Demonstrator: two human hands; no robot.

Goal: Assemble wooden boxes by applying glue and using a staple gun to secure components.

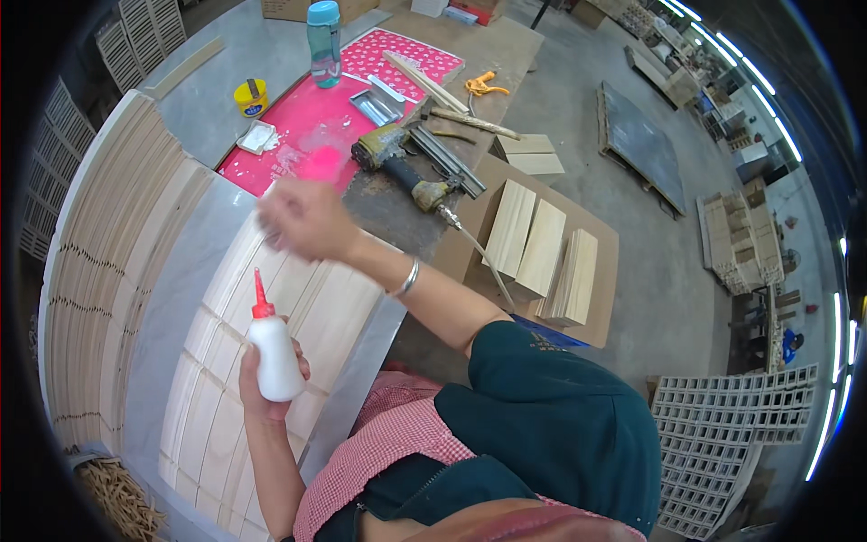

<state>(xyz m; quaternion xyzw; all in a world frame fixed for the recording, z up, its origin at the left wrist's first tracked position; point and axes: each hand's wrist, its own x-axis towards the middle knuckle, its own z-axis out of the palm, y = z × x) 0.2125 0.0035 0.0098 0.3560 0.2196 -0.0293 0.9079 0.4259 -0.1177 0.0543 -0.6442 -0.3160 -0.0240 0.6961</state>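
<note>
My left hand [274, 370] is wrapped around a white squeeze bottle [277, 359] with a pointed red nozzle, held nearly upright. Below the bottle lies a row of pale wooden slats [226, 397], with thin strips running across them. My right hand [305, 219] is raised over the far end of the slats, near the pink sheet [293, 126]. Its fingers look curled but are smeared by motion, so whether they hold anything cannot be made out. A nail gun [397, 167] with an air hose lies just beyond that hand.
Tall stacked wooden strips [108, 262] line the left side. Farther back stand a yellow tub [251, 97], a small white dish [258, 137], a blue-capped bottle [324, 45] and an orange clamp [486, 85]. Boards fill a cardboard box [596, 303] at right.
</note>
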